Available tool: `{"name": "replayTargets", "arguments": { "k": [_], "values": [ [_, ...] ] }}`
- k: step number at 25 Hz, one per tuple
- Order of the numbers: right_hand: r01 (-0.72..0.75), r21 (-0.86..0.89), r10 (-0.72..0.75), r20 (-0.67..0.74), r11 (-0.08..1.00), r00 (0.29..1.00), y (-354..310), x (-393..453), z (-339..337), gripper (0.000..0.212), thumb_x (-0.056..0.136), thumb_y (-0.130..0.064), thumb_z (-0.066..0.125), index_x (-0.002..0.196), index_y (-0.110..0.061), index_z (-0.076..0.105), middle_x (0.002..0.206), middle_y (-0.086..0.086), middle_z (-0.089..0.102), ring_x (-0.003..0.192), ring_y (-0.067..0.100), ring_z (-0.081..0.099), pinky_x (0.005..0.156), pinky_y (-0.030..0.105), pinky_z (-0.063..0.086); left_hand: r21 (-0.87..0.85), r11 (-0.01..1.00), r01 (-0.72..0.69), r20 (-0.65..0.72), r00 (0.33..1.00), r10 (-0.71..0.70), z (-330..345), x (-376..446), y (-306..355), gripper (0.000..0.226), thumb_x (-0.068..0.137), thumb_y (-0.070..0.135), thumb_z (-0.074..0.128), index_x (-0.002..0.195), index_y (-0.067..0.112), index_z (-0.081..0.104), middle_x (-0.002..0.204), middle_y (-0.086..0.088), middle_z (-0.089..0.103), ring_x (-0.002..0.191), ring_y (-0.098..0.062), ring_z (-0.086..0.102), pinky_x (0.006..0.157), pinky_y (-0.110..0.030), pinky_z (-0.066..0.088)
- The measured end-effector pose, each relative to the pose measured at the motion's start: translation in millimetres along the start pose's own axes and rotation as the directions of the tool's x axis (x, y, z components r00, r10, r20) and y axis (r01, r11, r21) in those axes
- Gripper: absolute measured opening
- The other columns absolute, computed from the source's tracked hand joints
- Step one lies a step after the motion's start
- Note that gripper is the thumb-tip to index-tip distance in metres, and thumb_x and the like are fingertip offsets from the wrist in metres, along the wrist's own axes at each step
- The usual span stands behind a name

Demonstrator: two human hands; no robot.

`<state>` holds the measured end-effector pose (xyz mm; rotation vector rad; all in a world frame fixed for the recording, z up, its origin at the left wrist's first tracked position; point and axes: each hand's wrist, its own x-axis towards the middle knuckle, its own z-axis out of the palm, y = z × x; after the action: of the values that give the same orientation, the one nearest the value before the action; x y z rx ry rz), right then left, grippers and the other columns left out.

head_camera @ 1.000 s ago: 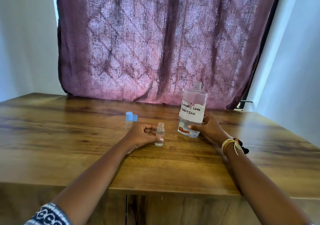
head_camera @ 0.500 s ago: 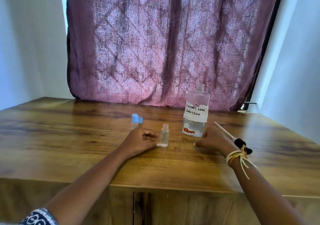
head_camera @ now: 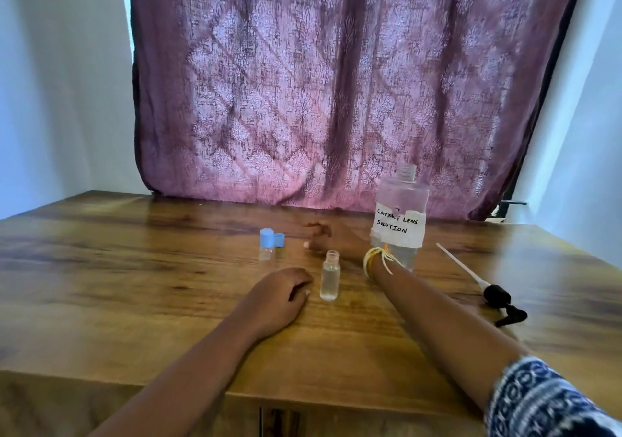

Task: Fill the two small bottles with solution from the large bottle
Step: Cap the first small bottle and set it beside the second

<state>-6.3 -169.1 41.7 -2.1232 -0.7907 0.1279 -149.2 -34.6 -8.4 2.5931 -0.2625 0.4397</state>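
Right hand (head_camera: 323, 239), blurred, fingers' state unclear, reaches across the counter (head_camera: 134, 302) toward the blue cap (head_camera: 279, 239), just left of its fingers. Left hand (head_camera: 279, 297), loosely curled and holding nothing, rests beside the upright open bottle (head_camera: 330, 276).

Right hand (head_camera: 324, 239) blurred, perhaps empty, beyond uncapped small bottle (head_camera: 329, 275).

Wooden table (head_camera: 101, 285) with a strong grain, pushed up against a mauve patterned curtain (head_camera: 336, 83). Daylight glows through it. Plain pale walls (head_camera: 50, 83) either side.
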Motion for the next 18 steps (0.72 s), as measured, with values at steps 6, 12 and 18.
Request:
{"name": "replayTargets", "arguments": {
  "k": [6,12,18],
  "values": [
    [0.191,-0.143,-0.157,0.224,0.971,0.962,2,59,33,0.055,0.089,-0.013,0.068,0.140,-0.015,0.049,0.145,0.006,0.051,0.128,0.017,0.051,0.106,0.023,0.038,0.228,0.972,-0.052,0.147,0.989,0.019,7,9,-6,0.051,0.101,0.040,0.032,0.151,0.029,0.029,0.161,0.008,0.026,0.144,-0.011,0.030,0.118,-0.033,0.026],
    [0.179,-0.158,-0.163,0.109,0.971,0.981,13,53,26,0.034,0.080,-0.009,0.075,0.114,-0.010,0.071,0.115,0.007,0.072,0.107,0.013,0.063,0.092,0.016,0.045,0.277,0.959,-0.064,0.208,0.978,0.005,8,9,-6,0.052,0.102,0.043,0.025,0.153,0.032,0.018,0.163,0.010,0.016,0.148,-0.007,0.018,0.117,-0.032,0.015],
    [0.156,-0.242,-0.168,-0.032,0.958,0.985,24,-24,-6,0.028,0.078,-0.015,0.074,0.101,-0.023,0.059,0.093,0.003,0.072,0.089,0.017,0.068,0.079,0.031,0.053,0.260,0.964,-0.050,0.165,0.986,0.007,4,7,2,0.051,0.102,0.038,0.031,0.152,0.026,0.029,0.161,0.004,0.026,0.147,-0.013,0.026,0.117,-0.035,0.022]
  ]
}}
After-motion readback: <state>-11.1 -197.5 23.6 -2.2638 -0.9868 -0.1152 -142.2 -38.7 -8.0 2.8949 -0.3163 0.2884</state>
